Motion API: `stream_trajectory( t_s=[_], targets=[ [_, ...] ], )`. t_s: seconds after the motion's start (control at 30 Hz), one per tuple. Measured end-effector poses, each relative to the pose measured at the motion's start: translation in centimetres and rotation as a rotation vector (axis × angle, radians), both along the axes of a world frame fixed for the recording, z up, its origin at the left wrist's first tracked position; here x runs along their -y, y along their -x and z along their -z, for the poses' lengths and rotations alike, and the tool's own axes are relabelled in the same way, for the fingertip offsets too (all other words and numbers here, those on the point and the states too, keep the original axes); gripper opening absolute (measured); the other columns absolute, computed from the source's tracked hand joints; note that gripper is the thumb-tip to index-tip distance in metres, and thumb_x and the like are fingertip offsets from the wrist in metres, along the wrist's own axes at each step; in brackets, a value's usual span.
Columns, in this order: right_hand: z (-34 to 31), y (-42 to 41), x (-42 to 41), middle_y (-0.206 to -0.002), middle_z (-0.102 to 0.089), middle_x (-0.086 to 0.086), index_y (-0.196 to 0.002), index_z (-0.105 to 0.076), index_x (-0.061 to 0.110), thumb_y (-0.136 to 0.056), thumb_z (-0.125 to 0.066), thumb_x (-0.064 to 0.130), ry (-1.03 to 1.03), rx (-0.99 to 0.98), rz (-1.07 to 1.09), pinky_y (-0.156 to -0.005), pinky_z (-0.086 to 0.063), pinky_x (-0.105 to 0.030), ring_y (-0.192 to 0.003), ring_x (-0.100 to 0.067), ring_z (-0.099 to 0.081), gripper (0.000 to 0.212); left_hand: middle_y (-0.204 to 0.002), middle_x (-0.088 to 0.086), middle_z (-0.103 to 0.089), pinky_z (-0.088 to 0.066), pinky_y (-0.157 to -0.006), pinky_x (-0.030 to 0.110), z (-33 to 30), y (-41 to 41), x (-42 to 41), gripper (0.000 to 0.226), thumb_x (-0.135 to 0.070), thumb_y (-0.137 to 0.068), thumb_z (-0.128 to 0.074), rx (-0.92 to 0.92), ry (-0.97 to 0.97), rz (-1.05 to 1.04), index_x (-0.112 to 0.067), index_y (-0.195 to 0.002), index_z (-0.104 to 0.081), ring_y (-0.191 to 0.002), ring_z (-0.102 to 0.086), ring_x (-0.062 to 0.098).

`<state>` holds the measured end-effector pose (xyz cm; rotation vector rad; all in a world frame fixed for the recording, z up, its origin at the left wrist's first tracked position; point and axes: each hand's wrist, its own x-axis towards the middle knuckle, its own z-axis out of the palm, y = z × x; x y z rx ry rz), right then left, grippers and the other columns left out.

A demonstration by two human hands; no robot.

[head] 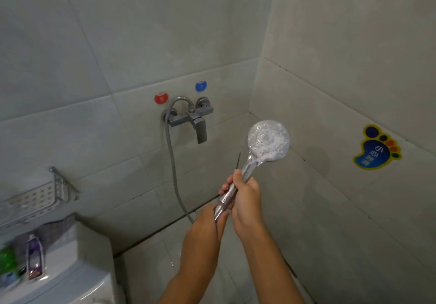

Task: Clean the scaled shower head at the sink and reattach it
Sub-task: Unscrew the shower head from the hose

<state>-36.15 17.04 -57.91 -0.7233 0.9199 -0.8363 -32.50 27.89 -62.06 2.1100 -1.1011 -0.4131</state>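
We hold the shower head [268,140] up in the tiled corner, face toward us & crusted w/ white scale. Right hand [245,197] wraps its fingers round the chrome handle; left hand [207,223] grips the hose nut just below. Metal hose [173,162] loops up to the wall mixer tap [191,117]. Toilet tank [77,270] sits lower left.

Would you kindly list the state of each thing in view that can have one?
Shower head: face crusted white, held upright.
Right hand: grips the handle.
Left hand: grips the hose nut at the handle's base.
Hose: hangs from the mixer tap.
Mixer tap: no water seen running.
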Motion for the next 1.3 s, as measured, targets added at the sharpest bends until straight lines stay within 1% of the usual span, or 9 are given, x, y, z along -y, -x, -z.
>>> stream_trajectory(
  t_s=[0.07, 0.23, 0.4, 0.5, 0.73, 0.93, 1.03, 1.17, 1.3],
  targets=[
    [0.0, 0.3, 0.0, -0.067, -0.052, -0.008, -0.089, -0.049, 0.008, -0.101, -0.050, 0.022, 0.009, -0.003, -0.012, -0.055, -0.052, -0.028, -0.054, -0.015, -0.054, 0.018, -0.068, -0.006, -0.057, -0.040, -0.053, 0.021, -0.1, -0.3, 0.3, 0.037, -0.054, -0.092, -0.029, -0.051, -0.002, 0.043, -0.025, -0.086, -0.051, -0.059, -0.054, 0.008],
    [-0.3, 0.7, 0.0, -0.060, -0.052, -0.005, -0.083, -0.047, 0.009, -0.100, -0.051, 0.023, 0.029, -0.014, -0.051, -0.053, -0.049, -0.028, -0.052, -0.014, -0.052, 0.023, -0.053, -0.006, -0.033, -0.023, -0.042, 0.022, -1.4, -0.9, 0.6, 0.040, -0.042, -0.099, -0.042, -1.003, 0.082, 0.042, -0.016, -0.072, -0.055, -0.044, -0.026, 0.009],
    [-0.1, 0.5, -0.5, -0.070, -0.051, -0.008, -0.095, -0.049, 0.008, -0.101, -0.050, 0.020, 0.011, -0.052, 0.020, -0.053, -0.053, -0.026, -0.054, -0.013, -0.055, 0.014, -0.080, -0.011, -0.060, -0.040, -0.054, 0.015, 0.2, 0.1, -0.4, 0.017, -0.044, -0.094, -0.053, -0.102, 0.062, 0.032, -0.030, -0.103, -0.053, -0.066, -0.056, 0.004],
    [0.0, 0.7, -0.5, -0.071, -0.052, -0.009, -0.096, -0.050, 0.008, -0.101, -0.050, 0.022, 0.010, -0.048, 0.011, -0.055, -0.053, -0.027, -0.055, -0.014, -0.056, 0.015, -0.073, -0.008, -0.057, -0.032, -0.050, 0.016, 0.3, 0.1, -0.4, 0.012, -0.038, -0.097, -0.049, 0.051, 0.023, 0.070, -0.027, -0.092, -0.051, -0.061, -0.051, 0.007],
    [-0.8, 1.2, -0.6, -0.059, -0.053, -0.002, -0.085, -0.048, 0.009, -0.100, -0.051, 0.024, 0.033, -0.002, -0.057, -0.051, -0.048, -0.027, -0.052, -0.013, -0.052, 0.021, -0.057, -0.004, -0.032, -0.020, -0.041, 0.022, -1.6, -0.7, -0.2, 0.034, -0.035, -0.101, -0.043, -1.179, 0.121, 0.101, -0.013, -0.080, -0.057, -0.045, -0.023, 0.009],
    [-0.4, 0.7, -1.0, -0.066, -0.053, -0.005, -0.090, -0.048, 0.009, -0.100, -0.050, 0.021, 0.041, -0.063, 0.021, -0.054, -0.051, -0.028, -0.052, -0.012, -0.054, 0.016, -0.080, -0.014, -0.056, -0.036, -0.053, 0.015, -0.8, 0.9, -0.7, 0.016, -0.045, -0.098, -0.042, 0.021, -0.017, 0.054, -0.033, -0.109, -0.045, -0.068, -0.056, 0.005],
    [-0.4, 1.1, -0.7, -0.066, -0.053, -0.005, -0.089, -0.049, 0.009, -0.100, -0.051, 0.022, 0.044, -0.058, -0.006, -0.055, -0.052, -0.029, -0.053, -0.013, -0.054, 0.017, -0.066, -0.010, -0.050, -0.031, -0.050, 0.021, -0.9, 0.4, -0.1, 0.026, -0.041, -0.101, -0.035, -0.104, -0.015, 0.138, -0.023, -0.092, -0.051, -0.055, -0.045, 0.006],
    [-0.6, 1.6, -0.3, -0.060, -0.054, -0.004, -0.085, -0.049, 0.009, -0.100, -0.052, 0.026, 0.046, -0.058, -0.077, -0.051, -0.048, -0.029, -0.052, -0.013, -0.053, 0.023, -0.054, -0.003, -0.033, -0.022, -0.044, 0.027, -2.2, 0.0, 0.3, 0.039, -0.037, -0.103, -0.038, -1.038, 0.071, 0.064, -0.011, -0.081, -0.056, -0.045, -0.026, 0.011],
    [-0.4, 1.3, -0.5, -0.066, -0.054, -0.003, -0.092, -0.050, 0.009, -0.100, -0.052, 0.025, 0.060, -0.098, -0.033, -0.052, -0.049, -0.028, -0.055, -0.013, -0.054, 0.018, -0.067, -0.009, -0.053, -0.036, -0.051, 0.016, -0.4, 0.6, -0.2, 0.021, -0.040, -0.095, -0.053, -0.305, 0.061, 0.109, -0.021, -0.088, -0.055, -0.056, -0.048, 0.007]
  ],
)
